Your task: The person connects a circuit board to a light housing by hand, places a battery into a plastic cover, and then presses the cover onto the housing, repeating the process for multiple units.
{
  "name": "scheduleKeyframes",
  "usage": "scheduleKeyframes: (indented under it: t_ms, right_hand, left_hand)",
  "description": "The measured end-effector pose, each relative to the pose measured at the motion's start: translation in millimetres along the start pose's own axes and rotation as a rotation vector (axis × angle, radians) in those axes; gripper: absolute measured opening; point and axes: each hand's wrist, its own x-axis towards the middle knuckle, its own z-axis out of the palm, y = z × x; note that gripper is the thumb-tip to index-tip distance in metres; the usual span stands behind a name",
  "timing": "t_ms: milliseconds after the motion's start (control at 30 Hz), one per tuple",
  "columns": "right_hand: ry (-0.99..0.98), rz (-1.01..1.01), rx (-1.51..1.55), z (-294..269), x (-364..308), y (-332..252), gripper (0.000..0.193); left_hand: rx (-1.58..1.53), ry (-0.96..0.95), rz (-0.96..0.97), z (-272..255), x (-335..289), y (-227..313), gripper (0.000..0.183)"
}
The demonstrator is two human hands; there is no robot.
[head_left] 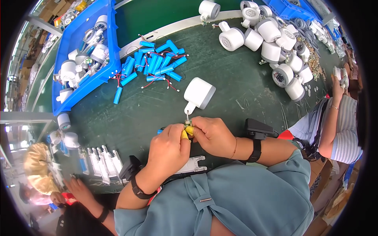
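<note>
Close together at the middle, my left hand (169, 147) and my right hand (215, 137) are closed in a pinch on a small green circuit board (188, 122). Yellow covers are on some fingertips, and the fingers hide most of the board. Thin wires run from it up to a white rounded housing (197, 93) with a grey rim, lying on its side just beyond my hands. A blue cylindrical battery (160, 131) peeks out beside my left hand. Below my hands, near my body, lies a white plastic bracket (191, 165).
Blue wired batteries (155, 65) lie piled at the back left, beside a blue bin (114, 51) of white parts. More white housings (271, 39) are heaped at the back right. White brackets (104, 163) stand at the left. Co-workers' arms (334, 114) show at both sides.
</note>
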Motion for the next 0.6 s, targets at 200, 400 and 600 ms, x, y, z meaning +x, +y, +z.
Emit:
scheduleKeyframes:
  t_ms: [200,400,600]
  right_hand:
    - [0.083,-0.145,-0.164,3.0,-0.3,6.6,0.003]
    - [0.115,-0.145,-0.117,0.1,-2.6,-6.3,0.012]
    - [0.154,-0.184,-0.178,1.1,-2.2,-1.7,0.017]
  left_hand:
    - [0.073,-0.041,0.002,2.3,-0.3,3.9,0.020]
    - [-0.188,-0.131,-0.124,-11.0,7.2,-6.6,0.016]
    - [-0.195,-0.173,-0.163,-11.6,18.4,-3.1,0.017]
